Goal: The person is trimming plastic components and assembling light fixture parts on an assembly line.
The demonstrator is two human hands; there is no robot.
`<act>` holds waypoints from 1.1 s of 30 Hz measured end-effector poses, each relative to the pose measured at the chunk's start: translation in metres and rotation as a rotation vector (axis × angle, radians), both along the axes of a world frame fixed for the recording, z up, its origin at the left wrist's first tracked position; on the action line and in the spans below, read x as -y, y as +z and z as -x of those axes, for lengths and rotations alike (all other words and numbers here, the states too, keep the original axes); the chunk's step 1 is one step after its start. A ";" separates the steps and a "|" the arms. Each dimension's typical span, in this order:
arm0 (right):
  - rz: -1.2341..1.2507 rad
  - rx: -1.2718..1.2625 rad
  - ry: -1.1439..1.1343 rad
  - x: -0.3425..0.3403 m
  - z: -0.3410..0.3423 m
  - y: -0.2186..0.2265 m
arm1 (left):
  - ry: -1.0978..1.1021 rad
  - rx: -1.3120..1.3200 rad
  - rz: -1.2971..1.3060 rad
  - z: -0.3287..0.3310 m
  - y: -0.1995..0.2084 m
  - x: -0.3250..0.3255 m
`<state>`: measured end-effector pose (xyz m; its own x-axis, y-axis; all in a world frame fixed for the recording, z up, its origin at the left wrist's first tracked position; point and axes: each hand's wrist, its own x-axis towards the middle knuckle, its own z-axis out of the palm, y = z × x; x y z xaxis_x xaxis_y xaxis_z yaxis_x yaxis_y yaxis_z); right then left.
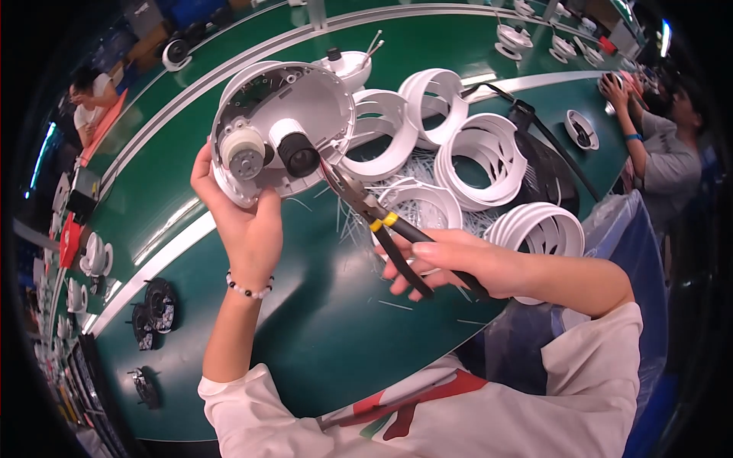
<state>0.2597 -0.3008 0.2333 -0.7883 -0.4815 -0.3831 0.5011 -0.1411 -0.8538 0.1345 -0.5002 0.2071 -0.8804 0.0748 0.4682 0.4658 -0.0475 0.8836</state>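
Observation:
My left hand [248, 225] grips a round white plastic housing [321, 107] by its lower edge, holding it up with its hollow side facing me. Inside the housing are a silver-faced motor [246, 159] and a white tube with a black cylindrical end [299, 156]. Thin wires run out at the housing's right side. My right hand [466, 263] is wrapped round the handles of black-and-yellow cutting pliers [393, 221]. The jaws point up and left, close to the wires beside the black cylinder. Whether they touch a wire, I cannot tell.
Several white slotted rings [481, 160] stand on the green table [336, 336] amid cut plastic strips. Behind them lies a black cover [546, 172] with a cable. Black round parts [159, 305] sit at left. A conveyor [427, 38] runs behind; co-workers sit at both sides.

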 end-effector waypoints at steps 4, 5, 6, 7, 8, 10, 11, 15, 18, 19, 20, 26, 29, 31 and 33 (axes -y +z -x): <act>-0.087 -0.084 -0.044 0.001 -0.001 0.007 | -0.039 -0.019 0.019 -0.014 0.006 -0.006; -0.125 -0.096 -0.067 0.003 -0.001 0.007 | -0.049 -0.002 0.007 -0.017 0.008 -0.007; -0.164 -0.108 -0.090 0.004 -0.002 0.008 | -0.058 0.016 -0.006 -0.020 0.011 -0.007; -0.190 -0.118 -0.088 0.003 0.000 0.003 | -0.062 0.029 0.000 -0.022 0.013 -0.007; -0.185 -0.113 -0.094 0.002 0.001 0.003 | -0.068 0.033 0.005 -0.024 0.015 -0.008; -0.166 -0.032 -0.085 0.001 0.002 0.002 | -0.099 0.015 0.026 -0.025 0.018 -0.011; -0.181 -0.014 -0.091 0.001 0.003 0.003 | -0.119 0.024 0.026 -0.025 0.020 -0.012; -0.154 -0.003 -0.097 -0.002 0.006 0.000 | -0.132 -0.032 0.085 -0.024 0.023 -0.016; -0.123 0.014 -0.116 -0.004 0.009 0.001 | -0.204 -0.031 0.054 -0.025 0.025 -0.020; -0.124 0.018 -0.117 -0.006 0.010 0.000 | -0.205 -0.027 0.053 -0.023 0.022 -0.021; -0.144 0.010 -0.109 -0.006 0.011 0.000 | -0.191 -0.069 0.092 -0.021 0.021 -0.020; -0.218 0.006 -0.090 -0.008 0.013 0.000 | -0.176 -0.103 0.167 -0.019 0.021 -0.019; -0.222 0.009 -0.086 -0.007 0.013 -0.003 | -0.168 -0.114 0.173 -0.017 0.020 -0.018; -0.223 0.014 -0.082 -0.005 0.013 -0.004 | -0.162 -0.116 0.163 -0.018 0.019 -0.016; -0.212 0.009 -0.086 -0.004 0.012 -0.003 | -0.172 -0.112 0.153 -0.019 0.021 -0.016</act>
<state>0.2479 -0.2970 0.2303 -0.8189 -0.3203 -0.4762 0.5030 -0.0012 -0.8643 0.1538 -0.4842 0.2277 -0.7919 0.2964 0.5340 0.5581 -0.0038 0.8298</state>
